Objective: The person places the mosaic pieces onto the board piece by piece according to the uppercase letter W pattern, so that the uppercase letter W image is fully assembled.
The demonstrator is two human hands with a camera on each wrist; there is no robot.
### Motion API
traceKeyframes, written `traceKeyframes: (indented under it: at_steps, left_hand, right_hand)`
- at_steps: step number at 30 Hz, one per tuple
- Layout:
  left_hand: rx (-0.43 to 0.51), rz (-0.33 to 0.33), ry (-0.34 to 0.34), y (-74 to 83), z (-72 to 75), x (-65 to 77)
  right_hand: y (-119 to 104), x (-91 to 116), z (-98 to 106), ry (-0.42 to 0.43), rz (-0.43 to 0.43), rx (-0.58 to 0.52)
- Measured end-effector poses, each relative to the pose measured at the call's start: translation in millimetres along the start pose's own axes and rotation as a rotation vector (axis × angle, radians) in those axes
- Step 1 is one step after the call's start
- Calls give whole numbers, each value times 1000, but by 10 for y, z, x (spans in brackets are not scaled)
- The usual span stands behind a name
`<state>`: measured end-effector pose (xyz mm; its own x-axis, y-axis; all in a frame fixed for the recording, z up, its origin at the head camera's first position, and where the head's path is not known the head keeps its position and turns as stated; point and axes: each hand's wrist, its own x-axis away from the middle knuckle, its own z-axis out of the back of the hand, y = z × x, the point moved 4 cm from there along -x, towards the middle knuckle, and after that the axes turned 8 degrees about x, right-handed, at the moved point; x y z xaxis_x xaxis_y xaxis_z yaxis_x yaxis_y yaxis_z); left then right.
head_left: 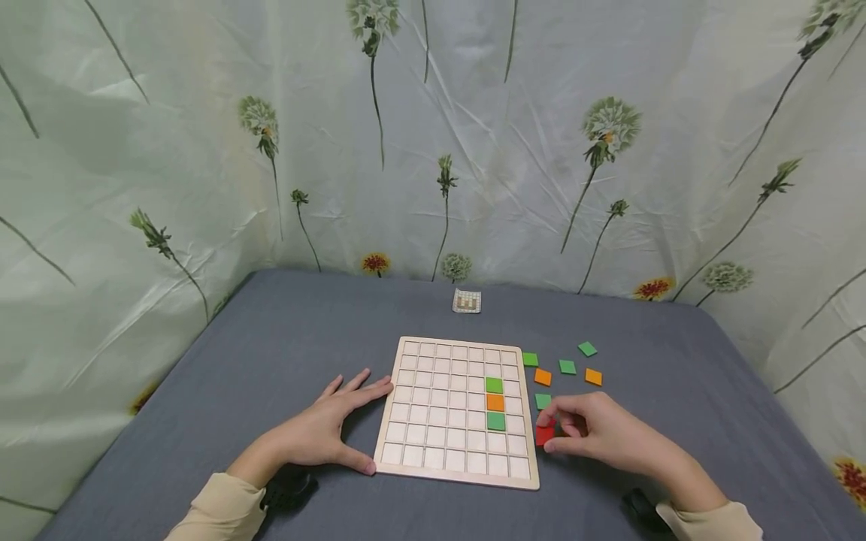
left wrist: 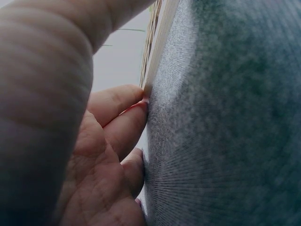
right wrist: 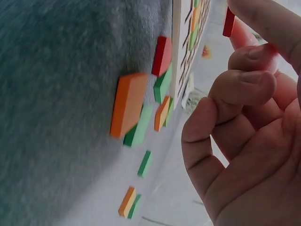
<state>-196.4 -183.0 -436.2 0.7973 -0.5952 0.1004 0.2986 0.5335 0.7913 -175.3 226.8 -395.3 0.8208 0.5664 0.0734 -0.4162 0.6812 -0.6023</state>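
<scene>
A square wooden grid board [head_left: 455,470] lies flat on the table. In one of its right-hand columns sit a light green tile [head_left: 495,385], an orange tile [head_left: 495,403] and a darker green tile [head_left: 496,421]. My left hand [head_left: 331,428] rests at the board's left side, fingers spread, with thumb and a fingertip touching its edge. Just off the right edge, my right hand [head_left: 602,432] pinches a small red tile [right wrist: 228,23] between thumb and index finger. Another red tile [right wrist: 161,56] lies on the cloth beneath, near a green tile [head_left: 543,401].
Several loose green and orange tiles, such as an orange one [head_left: 593,377] and a green one [head_left: 587,349], lie right of the board. Behind it is a small patterned card [head_left: 467,301]. A grey cloth [head_left: 325,323] covers the table; a flowered curtain [head_left: 419,113] hangs around.
</scene>
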Motion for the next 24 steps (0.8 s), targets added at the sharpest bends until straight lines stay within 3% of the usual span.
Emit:
traceKeyframes:
  at_steps: [9, 24]
  left_hand:
    - [3, -58, -8, -24, -12, 10]
    - [-13, -40, -7, -19, -7, 15]
  right_hand:
    - [-81, -173, -80, -35, 21, 21]
    - [-160, -350, -203, -83, 68, 20]
